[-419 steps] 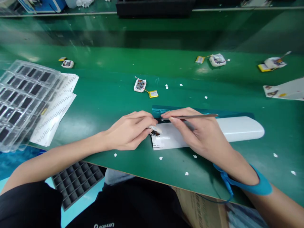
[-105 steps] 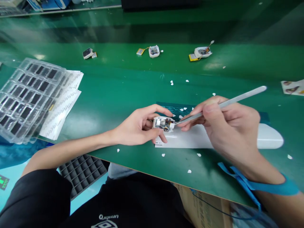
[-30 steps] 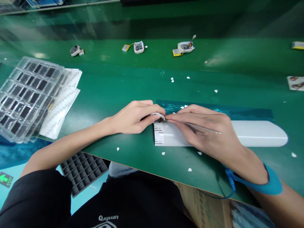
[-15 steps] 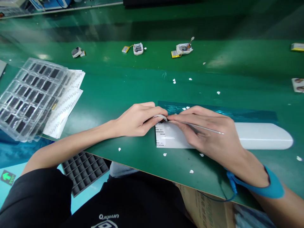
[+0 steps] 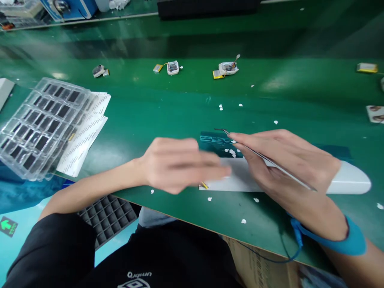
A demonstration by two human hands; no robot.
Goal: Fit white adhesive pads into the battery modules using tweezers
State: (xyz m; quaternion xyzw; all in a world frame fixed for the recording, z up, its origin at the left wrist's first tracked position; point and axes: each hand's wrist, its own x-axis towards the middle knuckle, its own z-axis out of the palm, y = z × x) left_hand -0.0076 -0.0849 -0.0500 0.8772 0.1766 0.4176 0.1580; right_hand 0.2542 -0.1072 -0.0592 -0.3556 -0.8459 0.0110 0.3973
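Observation:
My right hand [image 5: 288,160] grips a pair of thin metal tweezers [image 5: 285,173], whose dark bent tip points left over the teal film [image 5: 213,138]. Smeared by motion, my left hand [image 5: 177,164] hovers at the left end of a white sheet [image 5: 231,184], its fingers pointing right. Whatever lies inside that hand is hidden. A thin yellow piece [image 5: 204,185] shows just below its fingers. Small white round stickers [image 5: 232,152] lie between the hands at the film's edge. The sheet runs under my right hand to a rounded white end.
Small white device housings [image 5: 173,68] with wired yellow-edged batteries [image 5: 157,68] stand further back. A clear compartment box [image 5: 39,124] rests on printed sheets [image 5: 87,140] at left. Several stickers dot the green table [image 5: 144,120]. A blue wrist strap [image 5: 345,240] trails a cord.
My right hand has moved right with the tweezers, away from my left hand. The left hand has shifted slightly downward and blurred; the white housing it held is out of sight.

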